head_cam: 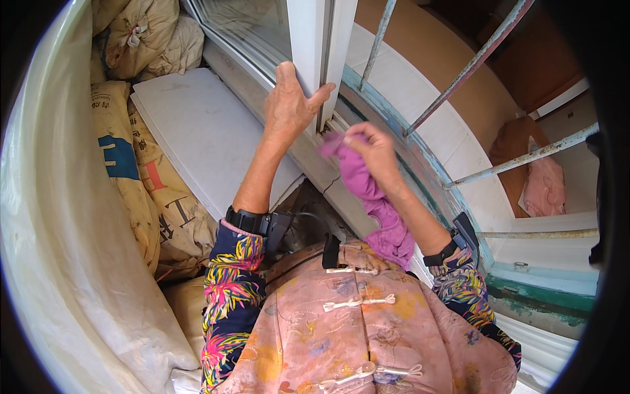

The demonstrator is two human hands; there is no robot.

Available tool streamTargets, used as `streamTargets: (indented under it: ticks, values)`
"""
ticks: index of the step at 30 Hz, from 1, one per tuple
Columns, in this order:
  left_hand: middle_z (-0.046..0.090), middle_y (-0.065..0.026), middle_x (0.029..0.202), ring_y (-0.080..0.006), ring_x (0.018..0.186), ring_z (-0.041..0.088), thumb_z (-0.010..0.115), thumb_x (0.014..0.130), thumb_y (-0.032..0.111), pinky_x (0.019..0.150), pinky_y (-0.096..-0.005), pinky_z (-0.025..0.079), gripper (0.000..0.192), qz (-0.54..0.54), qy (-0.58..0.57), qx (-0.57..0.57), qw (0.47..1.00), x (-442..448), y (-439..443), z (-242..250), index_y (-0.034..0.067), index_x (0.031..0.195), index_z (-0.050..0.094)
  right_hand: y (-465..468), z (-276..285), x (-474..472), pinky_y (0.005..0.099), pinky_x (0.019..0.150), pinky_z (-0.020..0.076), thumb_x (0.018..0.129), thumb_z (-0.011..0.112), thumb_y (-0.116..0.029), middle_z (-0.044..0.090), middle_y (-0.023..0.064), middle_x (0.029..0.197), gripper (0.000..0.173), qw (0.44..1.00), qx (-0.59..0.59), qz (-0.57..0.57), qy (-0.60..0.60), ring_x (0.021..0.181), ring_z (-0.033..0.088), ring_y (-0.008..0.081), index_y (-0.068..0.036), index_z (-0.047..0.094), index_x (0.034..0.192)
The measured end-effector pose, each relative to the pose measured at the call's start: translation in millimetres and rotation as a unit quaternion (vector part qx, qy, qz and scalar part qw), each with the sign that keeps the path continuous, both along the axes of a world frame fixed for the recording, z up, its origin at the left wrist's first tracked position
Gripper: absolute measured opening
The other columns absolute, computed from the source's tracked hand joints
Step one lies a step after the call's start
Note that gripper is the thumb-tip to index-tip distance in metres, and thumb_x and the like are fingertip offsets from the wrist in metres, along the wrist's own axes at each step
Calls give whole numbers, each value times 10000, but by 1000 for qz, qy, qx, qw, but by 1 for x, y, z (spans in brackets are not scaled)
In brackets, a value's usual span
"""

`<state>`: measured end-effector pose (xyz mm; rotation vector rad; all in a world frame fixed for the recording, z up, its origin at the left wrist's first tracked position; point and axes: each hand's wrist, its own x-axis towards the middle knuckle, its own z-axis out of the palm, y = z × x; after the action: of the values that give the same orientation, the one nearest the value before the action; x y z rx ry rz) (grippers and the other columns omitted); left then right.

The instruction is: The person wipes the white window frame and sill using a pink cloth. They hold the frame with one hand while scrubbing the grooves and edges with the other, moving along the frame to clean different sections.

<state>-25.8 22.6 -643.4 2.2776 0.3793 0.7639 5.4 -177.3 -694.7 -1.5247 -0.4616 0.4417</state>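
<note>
My left hand (290,106) grips the lower part of a white window sash (309,44). Its thumb lies across the sash's edge, and most of its fingers are hidden behind the frame. In my right hand (376,152), slightly blurred, is a purple cloth (355,172) pinched between thumb and fingers. One bunched end of the cloth is at the window track (329,123), close to the foot of the sash; whether it touches the track I cannot tell. The rest hangs down along my right forearm towards my pink quilted vest (344,325).
Rusty metal bars (465,69) rise from a peeling blue frame (438,170) on the right. Left of me lie a white panel (206,128), printed sacks (165,197) and tied bundles (142,42). Plastic sheeting (74,236) hangs at far left. Indoors sits a pink package (544,184).
</note>
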Motion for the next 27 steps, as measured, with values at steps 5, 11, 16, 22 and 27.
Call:
streamTargets:
  ticks: [5,11,16,22,27]
  values:
    - [556,-210,1043,-450,882,637,784,809,486,729,-538,516,660,0,-2,2,1000,1,1,-2,42,1064,369,-1,16,41,206,697,452,937,675,-32,661,-2,945,111,957,189,-211,66,765,534,43,-37,684,1048]
    - [664,-214,903,-410,799,667,815,827,408,724,-482,531,625,14,-26,23,999,2,0,-5,70,1028,329,25,-14,52,306,771,509,877,689,-21,700,62,951,119,971,-12,-112,-213,847,650,158,-31,711,994]
    - [675,-195,863,-409,774,662,815,826,396,718,-479,529,625,21,-30,40,999,2,1,-5,76,1025,317,37,-26,52,373,806,531,864,625,-43,693,109,984,147,947,-139,-15,-291,915,698,300,-40,707,985]
    - [678,-194,854,-405,770,664,811,831,382,708,-480,529,612,22,-30,39,999,3,0,-6,77,1025,317,38,-22,33,330,795,534,885,633,-21,705,109,993,118,946,-77,4,-314,873,706,218,10,672,992]
    - [679,-190,838,-398,752,671,806,840,383,692,-476,532,601,14,-21,26,999,3,0,-5,77,1027,324,42,-29,22,367,785,540,848,664,-24,710,91,1027,130,947,-17,-53,-315,865,706,253,0,677,975]
